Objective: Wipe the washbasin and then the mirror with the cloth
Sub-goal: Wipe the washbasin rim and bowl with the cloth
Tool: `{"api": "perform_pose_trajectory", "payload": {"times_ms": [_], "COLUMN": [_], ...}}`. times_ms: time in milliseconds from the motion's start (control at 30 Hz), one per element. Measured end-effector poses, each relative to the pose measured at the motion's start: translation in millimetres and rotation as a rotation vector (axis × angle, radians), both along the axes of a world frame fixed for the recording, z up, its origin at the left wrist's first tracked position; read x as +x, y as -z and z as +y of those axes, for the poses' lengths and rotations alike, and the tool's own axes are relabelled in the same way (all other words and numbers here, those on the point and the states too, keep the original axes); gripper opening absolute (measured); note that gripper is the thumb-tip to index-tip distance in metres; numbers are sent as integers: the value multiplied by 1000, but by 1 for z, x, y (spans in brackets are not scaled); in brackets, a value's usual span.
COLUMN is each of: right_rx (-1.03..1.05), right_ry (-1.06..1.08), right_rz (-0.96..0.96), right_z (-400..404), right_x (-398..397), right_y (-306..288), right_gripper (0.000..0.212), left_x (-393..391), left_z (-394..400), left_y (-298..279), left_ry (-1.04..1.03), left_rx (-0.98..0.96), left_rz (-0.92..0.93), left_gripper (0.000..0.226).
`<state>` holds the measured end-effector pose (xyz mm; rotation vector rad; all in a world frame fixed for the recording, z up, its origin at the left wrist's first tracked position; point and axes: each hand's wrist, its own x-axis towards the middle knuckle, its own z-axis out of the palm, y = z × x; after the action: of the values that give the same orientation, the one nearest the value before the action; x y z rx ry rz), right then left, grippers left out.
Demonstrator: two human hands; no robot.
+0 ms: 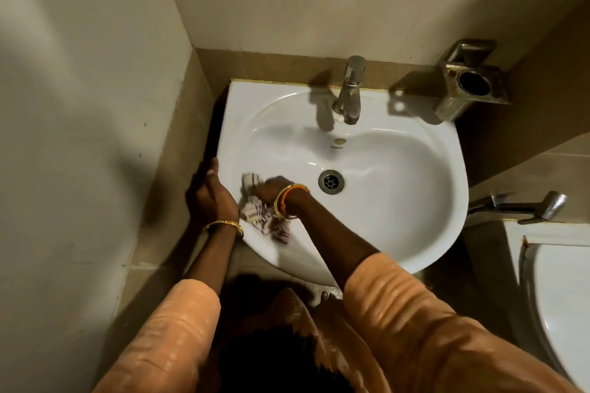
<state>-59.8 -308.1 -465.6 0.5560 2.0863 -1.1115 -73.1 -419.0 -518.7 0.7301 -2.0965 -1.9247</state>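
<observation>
My right hand (271, 186) grips the cloth (261, 217) inside the washbasin (399, 201), left of its drain (331, 181); my left hand (212, 195) rests flat-fingered on the basin's left rim.

There is a single view, from a wide-angle camera on the person's head. It looks steeply down and forward, close over the basin (367, 201), which fills the middle of the frame. The tap (349, 92) and back wall lie at the top, the person's sleeves (415, 313) at the bottom. A toilet (558, 297) is cut off at the right edge. Straight lines bow near the borders.
</observation>
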Motion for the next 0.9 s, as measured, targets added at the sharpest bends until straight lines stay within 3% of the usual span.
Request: {"api": "perform_pose_trajectory", "payload": {"times_ms": [200,300,367,467,533,767,900], "right_rx": [-361,-447,-446,-255,-172,-237,-228], "right_ry": [980,1203,1092,543,263,-62,-140], "right_rz": [247,314,367,560,547,287,154], "right_z": [22,20,3,-14,-13,17,34], "right_x": [-43,-41,-35,-29,-24,19,32], "right_y": [7,7,7,26,32,10,-1], "right_gripper": [30,23,34,37,36,53,47], "left_x": [0,2,3,4,3,0,2], "left_z": [-2,-2,0,3,1,-2,-5], "left_y": [4,0,-4,-11,-9,-2,4], "left_ry": [5,41,47,27,4,-31,-6], "left_rx": [-68,-127,-125,-87,-34,179,-2], "left_rz": [78,69,66,68,68,23,19], "left_gripper": [39,43,41,33,31,28,41]}}
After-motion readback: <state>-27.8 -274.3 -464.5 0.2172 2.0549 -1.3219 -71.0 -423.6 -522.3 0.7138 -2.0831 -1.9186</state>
